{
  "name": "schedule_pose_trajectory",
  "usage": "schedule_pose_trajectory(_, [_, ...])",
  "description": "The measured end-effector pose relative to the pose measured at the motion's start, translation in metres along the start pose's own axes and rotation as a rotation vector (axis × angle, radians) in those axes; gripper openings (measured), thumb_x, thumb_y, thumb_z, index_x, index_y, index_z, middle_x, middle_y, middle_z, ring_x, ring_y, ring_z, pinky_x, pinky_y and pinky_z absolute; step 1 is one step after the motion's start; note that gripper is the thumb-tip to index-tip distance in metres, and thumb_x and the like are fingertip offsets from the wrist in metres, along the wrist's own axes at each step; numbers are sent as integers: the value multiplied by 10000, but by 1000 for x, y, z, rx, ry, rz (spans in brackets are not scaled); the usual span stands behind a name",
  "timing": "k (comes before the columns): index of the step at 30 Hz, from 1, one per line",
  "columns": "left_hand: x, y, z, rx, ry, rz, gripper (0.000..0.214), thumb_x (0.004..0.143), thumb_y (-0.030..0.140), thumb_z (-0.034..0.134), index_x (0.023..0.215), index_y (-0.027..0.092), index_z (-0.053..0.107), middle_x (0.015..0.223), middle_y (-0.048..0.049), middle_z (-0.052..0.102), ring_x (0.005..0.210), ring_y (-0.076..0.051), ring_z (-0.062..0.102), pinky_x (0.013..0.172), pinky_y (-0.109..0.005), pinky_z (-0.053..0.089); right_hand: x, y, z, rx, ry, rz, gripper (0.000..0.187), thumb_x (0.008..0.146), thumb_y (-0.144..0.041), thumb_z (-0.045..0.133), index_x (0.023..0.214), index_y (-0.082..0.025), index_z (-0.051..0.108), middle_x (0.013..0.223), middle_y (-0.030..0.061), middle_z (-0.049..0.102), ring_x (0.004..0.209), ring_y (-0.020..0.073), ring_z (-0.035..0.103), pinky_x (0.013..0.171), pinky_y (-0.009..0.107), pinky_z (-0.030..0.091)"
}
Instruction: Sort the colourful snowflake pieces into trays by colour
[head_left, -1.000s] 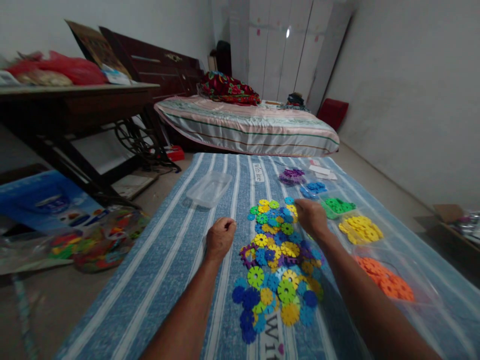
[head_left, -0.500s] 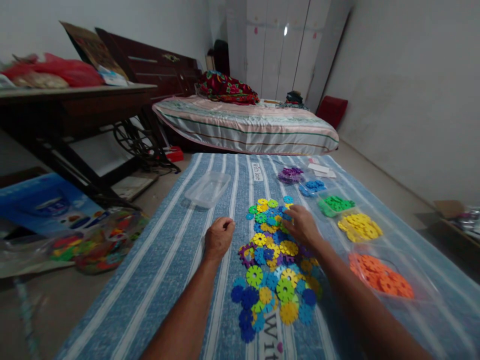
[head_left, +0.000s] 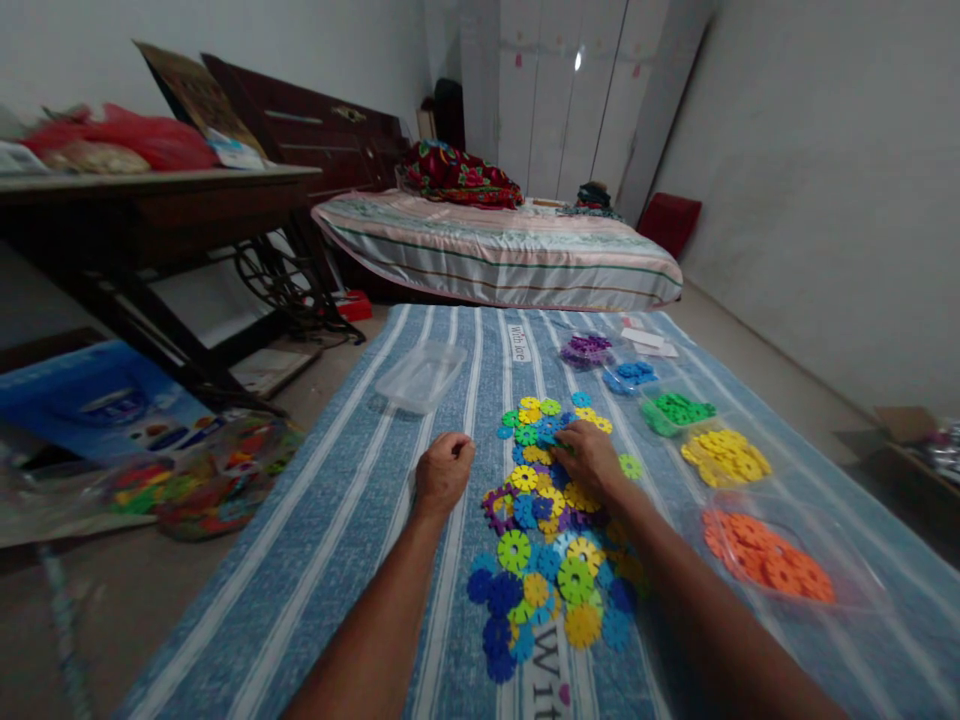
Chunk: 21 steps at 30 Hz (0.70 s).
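A heap of mixed plastic snowflake discs (head_left: 551, 540) in yellow, blue, green and purple lies on a blue striped cloth (head_left: 337, 540). My right hand (head_left: 589, 455) rests on the far part of the heap, fingers curled down onto the discs. My left hand (head_left: 442, 472) is a loose fist on the cloth just left of the heap, with nothing visible in it. Sorted groups lie to the right: purple discs (head_left: 586, 350), blue discs (head_left: 634, 373), green discs (head_left: 675, 410), yellow discs (head_left: 724, 455) and orange discs (head_left: 772, 565).
An empty clear plastic tub (head_left: 420, 375) sits on the cloth at far left. A bag of colourful toys (head_left: 202, 480) and a blue box (head_left: 97, 405) lie on the floor to the left, under a dark table (head_left: 150, 200). A bed (head_left: 495, 250) stands beyond.
My right hand has drawn back left from near the green group onto the far part of the heap. A green disc now lies uncovered to its right. The left fist has stayed put.
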<state>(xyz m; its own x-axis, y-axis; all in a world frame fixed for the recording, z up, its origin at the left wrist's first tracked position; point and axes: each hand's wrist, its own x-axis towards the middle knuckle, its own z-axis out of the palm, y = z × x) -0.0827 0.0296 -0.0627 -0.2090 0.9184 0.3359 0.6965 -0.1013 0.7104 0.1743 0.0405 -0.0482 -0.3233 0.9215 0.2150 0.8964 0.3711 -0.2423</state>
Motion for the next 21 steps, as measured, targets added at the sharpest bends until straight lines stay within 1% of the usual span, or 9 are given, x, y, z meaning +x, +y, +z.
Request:
schedule_pose_trajectory(3, [0, -1, 1, -1, 0, 1, 161, 796, 306, 522, 739, 219, 645, 801, -17, 686, 760, -167, 637, 749, -268, 480, -3, -1, 1, 38, 66, 16, 157, 884, -257, 572, 790, -199, 683, 889, 47, 646, 908, 179, 560, 818, 258, 382])
schedule_pose_trajectory(7, [0, 0, 1, -5, 5, -3, 160, 789, 303, 522, 738, 217, 647, 803, -18, 684, 772, -171, 639, 758, -271, 479, -9, -4, -2, 128, 132, 42, 185, 887, -291, 556, 773, -197, 667, 832, 48, 644, 838, 179, 573, 766, 257, 397])
schedule_pose_trajectory(10, [-1, 2, 1, -7, 10, -3, 156, 782, 301, 526, 727, 217, 646, 798, -16, 684, 764, -169, 638, 754, -271, 477, -14, -7, -3, 178, 127, 97, 183, 868, -319, 576, 758, -199, 660, 800, 37, 644, 802, 180, 579, 730, 258, 401])
schedule_pose_trajectory(14, [-1, 3, 0, -12, 7, 4, 156, 780, 303, 527, 727, 215, 646, 800, -18, 682, 761, -169, 636, 750, -269, 475, -19, -7, -1, 157, 100, 148, 171, 835, -335, 614, 730, -203, 643, 784, 27, 641, 783, 180, 576, 695, 255, 392])
schedule_pose_trajectory(16, [-1, 3, 0, -15, 2, 8, 159, 782, 303, 527, 729, 213, 646, 800, -18, 680, 761, -170, 635, 751, -269, 474, -21, -6, 1, 157, 102, 151, 163, 831, -329, 618, 736, -200, 642, 796, 29, 645, 798, 182, 578, 703, 255, 395])
schedule_pose_trajectory(21, [0, 2, 0, -15, 2, 9, 164, 785, 301, 519, 730, 210, 643, 801, -21, 677, 765, -170, 631, 758, -270, 471, -24, -10, 3, 197, 109, 121, 80, 813, -251, 625, 847, -193, 668, 874, 43, 666, 861, 195, 592, 754, 265, 407])
